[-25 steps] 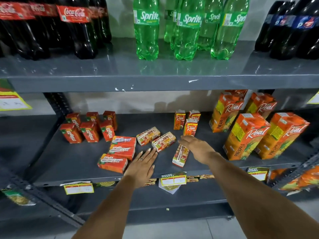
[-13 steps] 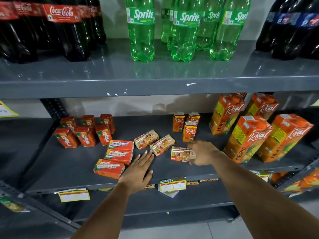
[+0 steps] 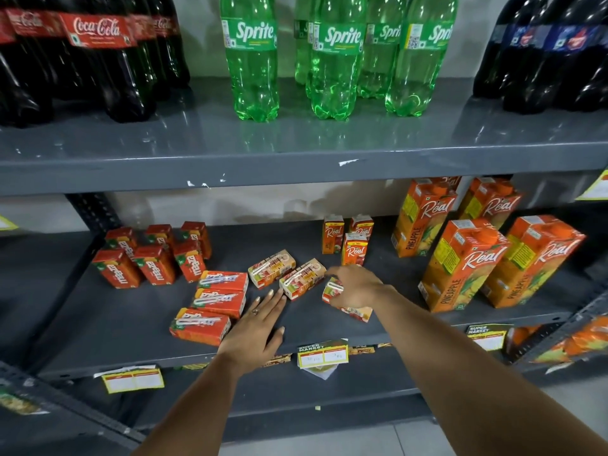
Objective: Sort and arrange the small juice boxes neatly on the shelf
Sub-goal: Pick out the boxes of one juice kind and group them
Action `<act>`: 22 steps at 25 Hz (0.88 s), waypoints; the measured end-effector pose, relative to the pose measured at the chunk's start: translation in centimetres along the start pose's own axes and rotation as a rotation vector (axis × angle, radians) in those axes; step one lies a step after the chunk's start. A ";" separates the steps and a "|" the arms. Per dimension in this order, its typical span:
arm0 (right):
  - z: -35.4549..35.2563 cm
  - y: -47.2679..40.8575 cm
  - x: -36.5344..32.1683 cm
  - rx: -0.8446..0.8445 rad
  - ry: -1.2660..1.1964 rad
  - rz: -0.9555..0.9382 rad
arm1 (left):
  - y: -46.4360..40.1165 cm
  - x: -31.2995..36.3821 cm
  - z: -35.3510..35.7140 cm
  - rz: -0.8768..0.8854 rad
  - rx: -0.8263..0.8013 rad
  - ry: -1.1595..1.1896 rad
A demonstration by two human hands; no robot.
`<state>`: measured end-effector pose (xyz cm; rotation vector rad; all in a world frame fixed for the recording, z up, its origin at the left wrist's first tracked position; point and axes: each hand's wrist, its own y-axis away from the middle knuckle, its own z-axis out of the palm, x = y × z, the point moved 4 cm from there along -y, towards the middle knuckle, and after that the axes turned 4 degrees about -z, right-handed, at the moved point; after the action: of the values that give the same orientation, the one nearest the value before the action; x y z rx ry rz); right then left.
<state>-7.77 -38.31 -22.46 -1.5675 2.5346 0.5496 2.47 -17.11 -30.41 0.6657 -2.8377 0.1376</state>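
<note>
My right hand grips a small Real juice box, tilted just above the grey middle shelf. Two more small Real boxes lie flat to its left, and three stand upright behind it. My left hand rests flat and open on the shelf, fingertips near the flat Real boxes. Three red Maaza boxes lie flat left of that hand. Several Maaza boxes stand upright in rows at the back left.
Large Real pineapple cartons stand at the right of the same shelf. On the shelf above are Coca-Cola, Sprite and dark cola bottles. Yellow price tags hang from the shelf's front edge.
My right hand closed on the small Real box that lay at the shelf front, turned it and lifted it. My left hand stayed flat on the shelf.
</note>
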 end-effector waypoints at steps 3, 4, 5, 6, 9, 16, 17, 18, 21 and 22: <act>-1.4 1.5 1.1 0.158 -0.054 0.027 | -0.1 0.0 0.0 0.009 -0.002 -0.013; -2.0 2.1 1.5 0.224 -0.084 0.044 | -0.1 0.0 0.0 0.015 -0.005 -0.015; -2.6 2.9 1.9 0.297 -0.125 0.071 | 0.0 -0.1 0.1 0.019 -0.010 -0.016; -3.0 3.5 2.3 0.370 -0.174 0.101 | 0.0 -0.1 0.2 0.018 -0.017 -0.015; -3.9 5.1 2.9 0.554 -0.298 0.126 | 0.1 0.0 0.1 0.010 -0.010 -0.014; -2.4 6.4 3.5 0.576 -0.245 0.161 | 0.3 0.3 -0.3 -0.013 -0.018 0.003; -2.3 6.4 3.6 0.554 -0.228 0.169 | 0.2 0.3 -0.2 -0.014 -0.019 0.000; -2.4 6.4 3.5 0.517 -0.201 0.182 | 0.3 0.4 -0.4 -0.014 -0.017 0.000; -3.4 6.2 3.7 0.343 -0.113 0.194 | 0.2 0.4 -0.3 -0.013 -0.010 0.011; -3.8 6.1 3.8 0.278 -0.103 0.172 | 0.2 0.3 -0.2 -0.011 -0.010 0.007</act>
<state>-14.54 -40.38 -18.50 -1.2056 2.5494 0.2701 2.14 -17.02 -30.12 0.6773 -2.8256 0.1232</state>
